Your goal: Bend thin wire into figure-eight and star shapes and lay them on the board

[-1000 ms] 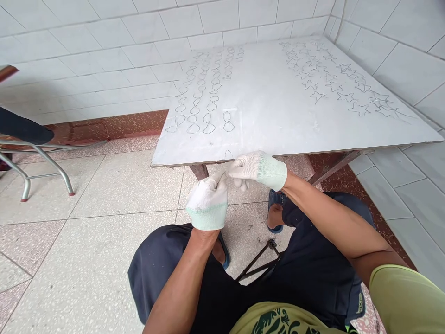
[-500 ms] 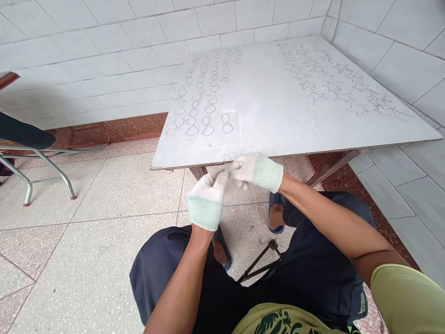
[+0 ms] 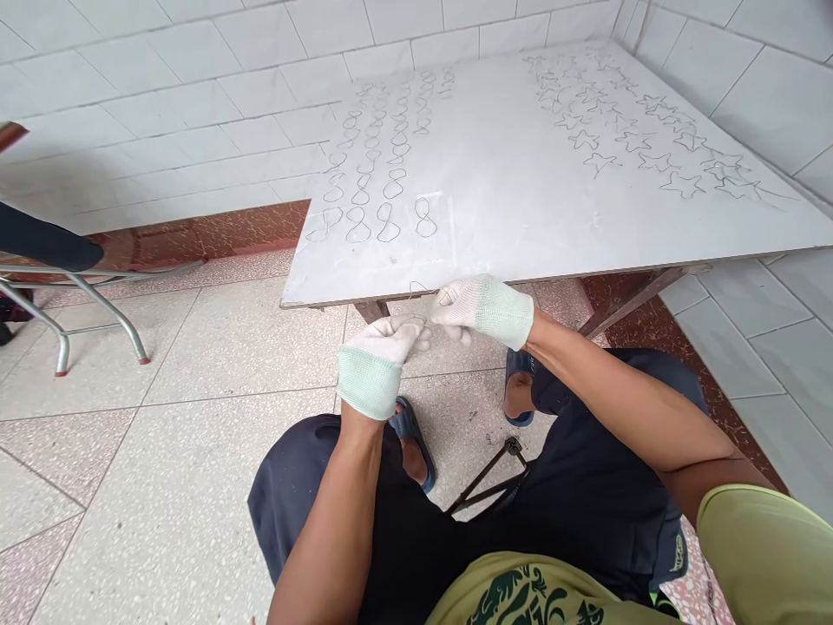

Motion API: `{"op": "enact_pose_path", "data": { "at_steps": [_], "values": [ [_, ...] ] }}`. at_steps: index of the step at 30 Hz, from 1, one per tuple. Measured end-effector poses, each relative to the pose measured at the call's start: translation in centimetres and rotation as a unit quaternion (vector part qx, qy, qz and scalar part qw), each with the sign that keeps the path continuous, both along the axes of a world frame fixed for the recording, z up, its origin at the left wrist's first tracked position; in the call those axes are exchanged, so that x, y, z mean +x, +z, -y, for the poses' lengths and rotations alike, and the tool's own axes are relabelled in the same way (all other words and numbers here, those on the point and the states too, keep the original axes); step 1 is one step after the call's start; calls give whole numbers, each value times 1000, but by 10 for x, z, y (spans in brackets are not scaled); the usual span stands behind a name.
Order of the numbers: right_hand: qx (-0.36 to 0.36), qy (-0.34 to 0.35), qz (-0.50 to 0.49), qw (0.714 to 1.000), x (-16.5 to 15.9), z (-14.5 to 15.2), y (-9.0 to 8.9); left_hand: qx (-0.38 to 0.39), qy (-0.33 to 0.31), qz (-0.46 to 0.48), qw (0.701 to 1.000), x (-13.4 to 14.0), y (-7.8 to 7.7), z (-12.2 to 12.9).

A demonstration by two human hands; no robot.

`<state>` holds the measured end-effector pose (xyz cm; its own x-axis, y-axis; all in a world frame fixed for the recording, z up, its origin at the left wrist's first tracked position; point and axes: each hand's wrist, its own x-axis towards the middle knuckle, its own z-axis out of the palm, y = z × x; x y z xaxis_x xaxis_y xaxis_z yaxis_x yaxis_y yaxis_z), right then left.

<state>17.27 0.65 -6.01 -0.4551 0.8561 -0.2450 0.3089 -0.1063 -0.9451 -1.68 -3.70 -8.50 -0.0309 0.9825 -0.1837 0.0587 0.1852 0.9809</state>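
Note:
A thin piece of wire (image 3: 418, 286) is pinched between my two gloved hands just off the front edge of the white board. My left hand (image 3: 390, 343), in a white glove with a pale green cuff, has its thumb and fingers closed on the lower part of the wire. Close beside it, my right hand (image 3: 465, 308), gloved alike, grips the wire with closed fingertips. A bent loop of the wire rises between them. Much of its shape is hidden by the fingers. Beyond the hands, a figure-eight wire (image 3: 425, 217) lies on the board.
On the white board (image 3: 508, 191), rows of figure-eight wires (image 3: 357, 224) lie at left and star-shaped wires (image 3: 599, 162) at right. Tiled walls stand behind and to the right. A metal-legged stool (image 3: 97, 321) with another person's leg is at left.
My left hand has shifted slightly left, and the gap between my hands has widened a little. The wire loop has tilted. The whole view has moved slightly.

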Motion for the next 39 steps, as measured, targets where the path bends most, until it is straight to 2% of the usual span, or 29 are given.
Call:
{"op": "enact_pose_path", "data": {
  "at_steps": [4, 10, 16, 22, 28, 34, 39],
  "values": [
    [-6, -12, -12, 1000, -1, 0, 0, -42, -34, 67, 996, -9, -11, -9],
    [-10, -44, 57, 997, -5, 5, 11, -73, -82, 106, 988, -13, -18, -19],
    [2, -10, 97, 995, -5, 6, 16, -60, -79, 39, 994, -18, -14, -17],
    [-3, -31, 76, 997, -6, 9, 18, -64, -74, 53, 994, -14, -17, -19],
    [-17, -21, 70, 997, -10, 12, 16, 1, -10, 35, 999, -14, -28, -17],
    [-52, -51, -3, 997, -8, 8, 5, 16, -75, 12, 997, -28, -19, -19],
    [-72, -94, -43, 992, -10, 13, 10, 30, -38, 31, 998, -32, -13, -18]
  ]
}}
